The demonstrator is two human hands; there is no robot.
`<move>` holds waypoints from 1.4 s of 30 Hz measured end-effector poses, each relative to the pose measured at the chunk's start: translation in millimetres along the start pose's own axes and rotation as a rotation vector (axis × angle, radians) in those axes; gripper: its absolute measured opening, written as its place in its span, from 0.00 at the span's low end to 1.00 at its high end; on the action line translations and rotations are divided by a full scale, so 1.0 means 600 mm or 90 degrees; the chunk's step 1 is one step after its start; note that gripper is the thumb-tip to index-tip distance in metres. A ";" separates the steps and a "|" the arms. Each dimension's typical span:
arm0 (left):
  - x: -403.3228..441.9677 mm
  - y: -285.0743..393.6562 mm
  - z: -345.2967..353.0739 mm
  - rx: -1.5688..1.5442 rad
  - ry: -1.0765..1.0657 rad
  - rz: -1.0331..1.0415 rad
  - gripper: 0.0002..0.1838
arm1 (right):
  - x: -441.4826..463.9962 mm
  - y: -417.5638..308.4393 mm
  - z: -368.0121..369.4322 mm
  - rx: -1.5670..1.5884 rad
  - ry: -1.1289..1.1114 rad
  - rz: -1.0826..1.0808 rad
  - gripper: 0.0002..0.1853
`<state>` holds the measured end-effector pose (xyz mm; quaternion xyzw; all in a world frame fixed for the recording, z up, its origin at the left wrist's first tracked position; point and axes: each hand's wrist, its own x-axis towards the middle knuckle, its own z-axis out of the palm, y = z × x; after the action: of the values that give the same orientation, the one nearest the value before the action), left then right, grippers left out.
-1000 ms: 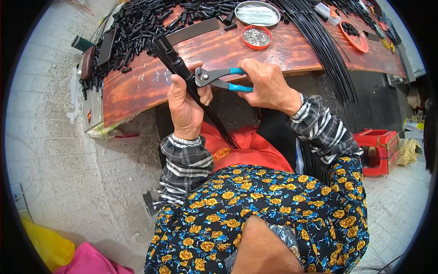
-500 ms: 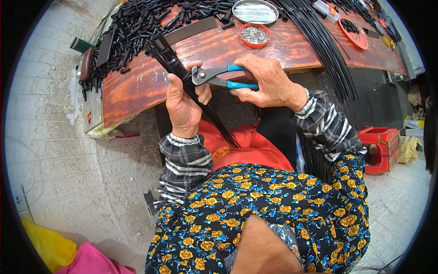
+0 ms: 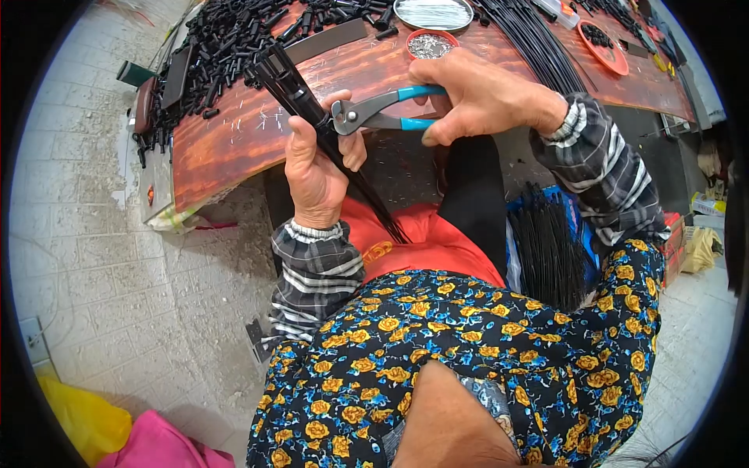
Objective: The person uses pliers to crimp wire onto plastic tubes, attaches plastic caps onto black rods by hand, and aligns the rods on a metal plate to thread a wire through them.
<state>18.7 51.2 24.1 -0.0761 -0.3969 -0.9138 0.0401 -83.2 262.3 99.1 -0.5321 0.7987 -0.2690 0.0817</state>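
My left hand (image 3: 318, 168) is wrapped round a bundle of thin black rods (image 3: 367, 191), which slants from above the table edge down to my lap. Black tubular fittings (image 3: 292, 87) crowd its upper end. In my right hand (image 3: 491, 97) is a pair of end-cutting pliers (image 3: 378, 111) with blue handles. The pliers' head is at the bundle, right beside my left fingers. I cannot make out whether the jaws grip anything.
On the wooden table (image 3: 218, 156) lie a heap of black tubular parts (image 3: 234, 54), a red dish of small metal pieces (image 3: 431, 45), a round tin of pale sticks (image 3: 434, 13) and long black rods (image 3: 538, 47). More rods (image 3: 546, 249) stand on my right.
My right hand has moved up and to the right, with its grip on the plier handles loosened. My right elbow has swung outward, uncovering the rods beside me. My left hand stays nearly still.
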 end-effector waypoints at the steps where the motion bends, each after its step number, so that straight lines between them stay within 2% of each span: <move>1: 0.001 -0.002 -0.001 -0.001 -0.001 -0.002 0.36 | -0.002 -0.001 0.000 -0.067 0.032 -0.005 0.20; 2: 0.003 -0.004 -0.002 0.002 0.015 0.007 0.36 | -0.004 0.001 0.005 -0.068 0.033 -0.003 0.20; 4: 0.004 -0.005 -0.005 0.005 0.031 0.018 0.35 | -0.007 0.009 0.027 -0.176 0.173 -0.037 0.21; 5: 0.004 -0.005 -0.006 0.003 0.025 0.018 0.35 | -0.008 0.013 0.038 -0.178 0.174 -0.038 0.21; 8: 0.004 -0.004 -0.004 0.005 0.017 0.021 0.34 | -0.009 0.023 0.069 -0.356 0.388 -0.131 0.17; 10: 0.006 -0.004 -0.001 0.007 0.014 0.025 0.34 | -0.013 0.016 0.076 -0.364 0.384 -0.111 0.17; 13: 0.008 -0.003 -0.002 0.023 0.017 0.029 0.34 | -0.005 0.020 0.114 -0.285 0.473 -0.031 0.19; 14: 0.010 -0.003 -0.005 0.015 0.018 0.019 0.34 | -0.004 0.017 0.119 -0.284 0.472 -0.032 0.19; 16: 0.011 -0.003 -0.008 0.009 0.017 0.008 0.34 | -0.003 0.014 0.124 -0.225 0.396 0.090 0.19; 17: 0.011 -0.004 -0.011 0.003 0.020 0.006 0.34 | -0.004 0.015 0.124 -0.225 0.397 0.091 0.19; 19: 0.011 -0.002 -0.012 -0.006 0.022 0.006 0.34 | -0.007 0.013 0.112 -0.286 0.312 0.040 0.17; 23: 0.006 -0.002 -0.013 -0.005 0.006 0.001 0.35 | -0.009 0.020 0.104 -0.370 0.286 -0.024 0.16; 28: 0.006 -0.002 -0.009 -0.002 -0.013 0.004 0.36 | -0.011 0.040 0.094 -0.218 0.152 0.007 0.18; 31: 0.006 -0.002 -0.007 0.015 -0.005 0.007 0.37 | -0.005 0.041 0.080 -0.208 0.139 0.003 0.18; 32: 0.006 -0.003 -0.005 0.006 -0.009 0.003 0.37 | -0.002 0.045 0.078 -0.208 0.139 0.003 0.18; 34: 0.006 -0.006 -0.001 -0.004 -0.014 -0.001 0.37 | 0.004 0.053 0.076 -0.243 0.298 -0.113 0.20; 37: 0.009 -0.008 0.002 -0.004 -0.010 0.006 0.37 | 0.005 0.045 0.065 -0.318 0.381 -0.127 0.25; 40: 0.009 -0.005 0.001 0.007 -0.014 0.013 0.37 | 0.004 0.042 0.067 -0.334 0.412 -0.160 0.30; 42: 0.008 -0.005 -0.002 0.001 -0.009 0.011 0.36 | -0.005 0.039 0.072 -0.333 0.400 -0.144 0.29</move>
<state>13.2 52.5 21.8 -0.0861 -0.3974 -0.9125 0.0455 -83.2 257.0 50.3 -0.5115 0.7625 -0.2137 -0.3337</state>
